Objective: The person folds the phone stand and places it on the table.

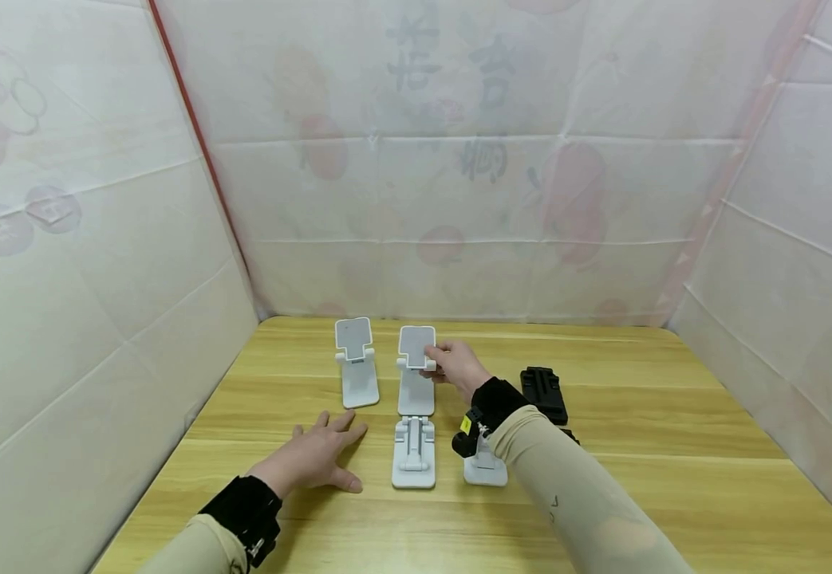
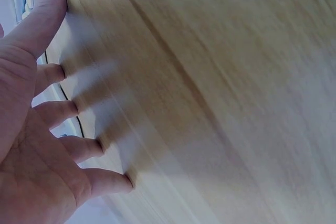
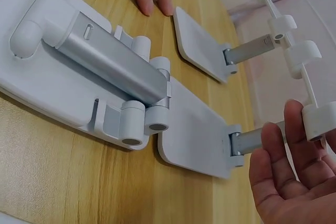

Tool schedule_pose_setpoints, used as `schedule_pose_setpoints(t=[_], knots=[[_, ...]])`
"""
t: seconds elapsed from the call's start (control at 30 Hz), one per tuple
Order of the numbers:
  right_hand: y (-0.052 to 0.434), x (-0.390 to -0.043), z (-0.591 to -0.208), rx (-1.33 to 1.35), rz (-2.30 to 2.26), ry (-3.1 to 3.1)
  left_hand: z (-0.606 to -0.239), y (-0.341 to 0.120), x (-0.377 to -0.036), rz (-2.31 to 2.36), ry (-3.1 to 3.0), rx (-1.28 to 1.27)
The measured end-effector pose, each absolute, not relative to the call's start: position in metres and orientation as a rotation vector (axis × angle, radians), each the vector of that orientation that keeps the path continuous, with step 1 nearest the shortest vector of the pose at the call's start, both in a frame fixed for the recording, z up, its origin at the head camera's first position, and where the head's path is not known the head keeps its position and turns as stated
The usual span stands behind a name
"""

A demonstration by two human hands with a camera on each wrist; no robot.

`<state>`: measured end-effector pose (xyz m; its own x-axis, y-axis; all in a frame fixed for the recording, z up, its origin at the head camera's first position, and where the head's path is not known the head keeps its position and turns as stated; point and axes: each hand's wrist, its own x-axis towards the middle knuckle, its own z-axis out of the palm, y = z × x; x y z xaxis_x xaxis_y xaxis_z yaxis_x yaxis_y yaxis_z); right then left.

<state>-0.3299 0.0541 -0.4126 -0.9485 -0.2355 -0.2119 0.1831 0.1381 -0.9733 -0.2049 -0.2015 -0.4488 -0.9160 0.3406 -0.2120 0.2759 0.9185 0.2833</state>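
My right hand (image 1: 461,368) pinches the right edge of the cradle on an unfolded white phone stand (image 1: 416,392), with the thumb in front. In the right wrist view, curled fingers (image 3: 278,156) sit behind that cradle, beside its silver post. A second unfolded phone stand (image 1: 360,384) is upright just to the left. Directly in front of the held stand lies a folded white phone stand (image 1: 413,462), its silver arm (image 3: 113,59) flat. My left hand (image 1: 311,456) rests on the table with fingers spread, holding nothing; its fingertips (image 2: 123,182) touch the wood.
Another white phone stand (image 1: 486,472) lies partly beneath my right forearm. Farther right is a folded black phone stand (image 1: 543,395), with a second black piece (image 1: 570,435) mostly hidden by the sleeve. Sheeted walls (image 1: 416,191) border the wooden table (image 1: 660,399) at the back and sides.
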Motion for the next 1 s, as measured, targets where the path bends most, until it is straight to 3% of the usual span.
schedule_pose_setpoints(t=[0.43, 1.0], knots=[[0.052, -0.334, -0.411, 0.006, -1.928, 2.076, -0.446, -0.201, -0.205, 0.356, 2.815, 0.457], [0.079, -0.327, -0.39, -0.111, -2.059, 2.054, -0.444, -0.212, -0.203, 0.372, 2.813, 0.444]])
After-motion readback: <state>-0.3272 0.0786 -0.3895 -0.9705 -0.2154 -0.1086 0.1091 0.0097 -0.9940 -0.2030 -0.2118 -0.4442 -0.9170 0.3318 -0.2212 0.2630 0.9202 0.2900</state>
